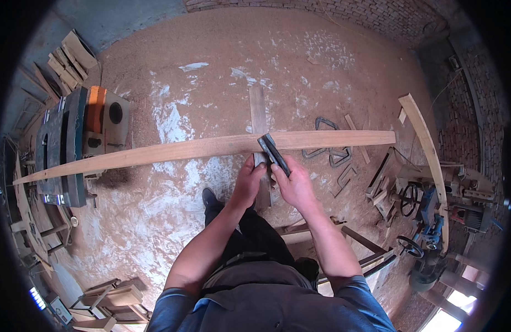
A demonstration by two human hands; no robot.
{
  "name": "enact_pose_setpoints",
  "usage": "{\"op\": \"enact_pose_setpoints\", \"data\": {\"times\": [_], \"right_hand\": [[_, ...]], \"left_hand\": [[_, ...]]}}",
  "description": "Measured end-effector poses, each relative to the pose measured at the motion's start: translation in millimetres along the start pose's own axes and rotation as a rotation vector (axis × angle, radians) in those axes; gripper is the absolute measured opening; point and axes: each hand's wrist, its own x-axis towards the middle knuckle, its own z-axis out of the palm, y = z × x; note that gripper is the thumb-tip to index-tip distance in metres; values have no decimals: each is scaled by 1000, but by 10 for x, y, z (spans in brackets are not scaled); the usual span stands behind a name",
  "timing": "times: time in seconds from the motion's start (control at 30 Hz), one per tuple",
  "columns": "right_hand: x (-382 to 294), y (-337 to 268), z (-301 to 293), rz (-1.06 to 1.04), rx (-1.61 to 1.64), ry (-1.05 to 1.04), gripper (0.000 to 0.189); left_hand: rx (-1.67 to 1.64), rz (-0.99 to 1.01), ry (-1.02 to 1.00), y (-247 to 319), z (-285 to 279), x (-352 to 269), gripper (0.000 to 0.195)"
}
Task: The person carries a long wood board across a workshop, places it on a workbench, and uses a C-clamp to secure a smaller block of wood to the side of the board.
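Observation:
A long pale wooden board (189, 150) stretches across in front of me, nearly the full width of the view. At its middle, my right hand (296, 182) grips a dark bar-shaped tool (274, 152), whose far end overlaps the board's face. Its exact kind is unclear. Just left of it, my left hand (249, 180) is closed at the board's near edge, thumb and fingers pinching a small grey flat piece (259, 158). A narrower, darker plank (258, 108) passes beneath the long board at about a right angle. What supports the boards in the middle is hidden.
Several G-clamps (340, 157) lie on the dusty floor at right, by a thin wood strip (356, 137). A large dark machine (60, 145) stands under the board's left end. Another long board (427, 145) and a handwheel machine (431, 232) are far right. Wooden frames (114, 301) stand lower left.

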Motion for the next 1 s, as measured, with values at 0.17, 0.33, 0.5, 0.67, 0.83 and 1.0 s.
{"op": "enact_pose_setpoints", "data": {"times": [0.17,0.33,0.5,0.67,0.83,1.0], "right_hand": [[19,41,-33,-62,-25,15,22],[81,44,-119,-127,-12,-21,19],[104,35,-145,-153,-44,-40,18],[120,31,-148,-216,-91,-5,19],[166,70,-196,-166,-75,-93,22],[169,28,-223,-155,-94,-94,23]], "left_hand": [[-1,23,41,-25,55,27,22],[-14,-54,47,-29,-13,55,19],[-42,-65,73,-30,-31,105,15],[57,17,183,-64,-4,159,12],[270,224,252,-224,15,189,11],[276,289,277,-210,65,239,15]]}}
